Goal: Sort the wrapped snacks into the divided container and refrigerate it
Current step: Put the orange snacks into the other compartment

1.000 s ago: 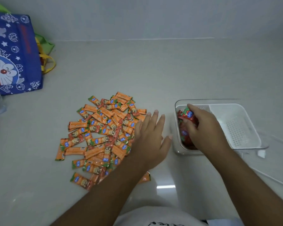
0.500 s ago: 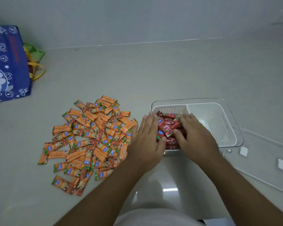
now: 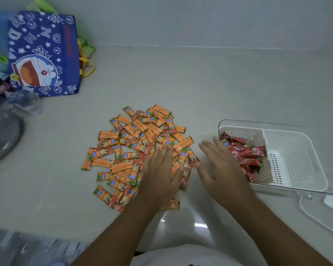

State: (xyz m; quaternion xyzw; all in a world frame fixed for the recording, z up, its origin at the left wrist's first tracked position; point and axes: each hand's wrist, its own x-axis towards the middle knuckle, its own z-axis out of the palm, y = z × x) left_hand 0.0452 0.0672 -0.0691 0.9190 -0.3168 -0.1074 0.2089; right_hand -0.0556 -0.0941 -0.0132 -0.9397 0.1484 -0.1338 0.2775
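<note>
A heap of orange wrapped snacks point(image 3: 135, 146) lies on the pale counter in the middle. My left hand point(image 3: 161, 173) lies flat with straight fingers on the heap's right edge. To its right my right hand point(image 3: 219, 169) is spread flat over the counter, just left of the divided container point(image 3: 296, 169). The white perforated container holds red wrapped snacks point(image 3: 244, 156) in its left compartment. Its right compartment holds nothing.
A blue cartoon bag point(image 3: 42, 54) stands at the back left. A clear plastic cup point(image 3: 25, 102) and a grey round lid point(image 3: 2, 135) lie at the left edge. The container's clear lid point(image 3: 325, 214) lies at the right front.
My right hand has come out of the container's left compartment, leaving the red snacks there, and moved left toward the orange heap. My left hand has settled lower on the heap.
</note>
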